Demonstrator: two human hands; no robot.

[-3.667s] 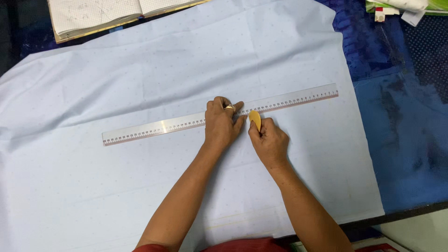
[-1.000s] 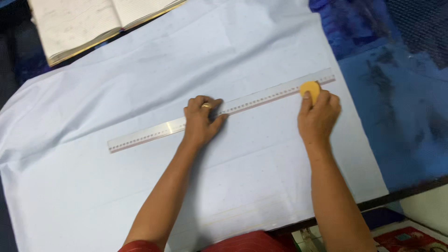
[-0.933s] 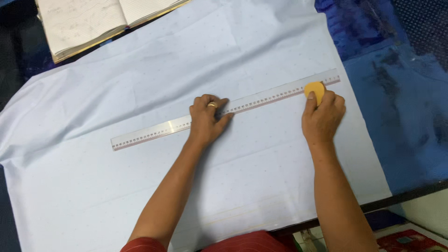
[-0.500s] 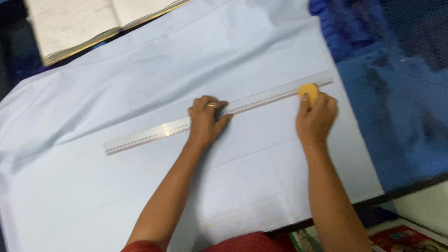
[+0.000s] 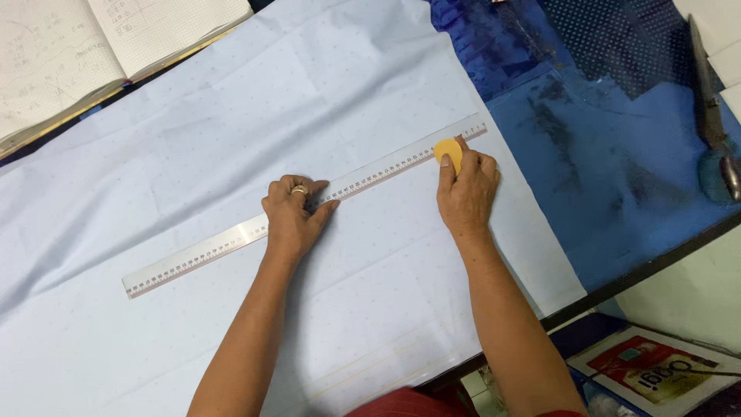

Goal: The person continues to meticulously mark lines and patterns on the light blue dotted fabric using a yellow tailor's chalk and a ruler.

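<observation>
open notebook [image 5: 116,46] | dark blue cloth [image 5: 602,147] | scissors [image 5: 714,116]

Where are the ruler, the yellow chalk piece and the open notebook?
ruler [image 5: 201,259]: head view, on its clear left half.
yellow chalk piece [image 5: 448,150]: head view, on its flat face above the fingers.
open notebook [image 5: 154,31]: head view, on the right page.

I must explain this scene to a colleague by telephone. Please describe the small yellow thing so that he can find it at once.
Start at the pale blue cloth that covers most of the table. A long clear ruler lies slanted across it. At the ruler's far right end, the right hand presses a flat yellow tailor's chalk against its edge, the only yellow piece there.
</observation>
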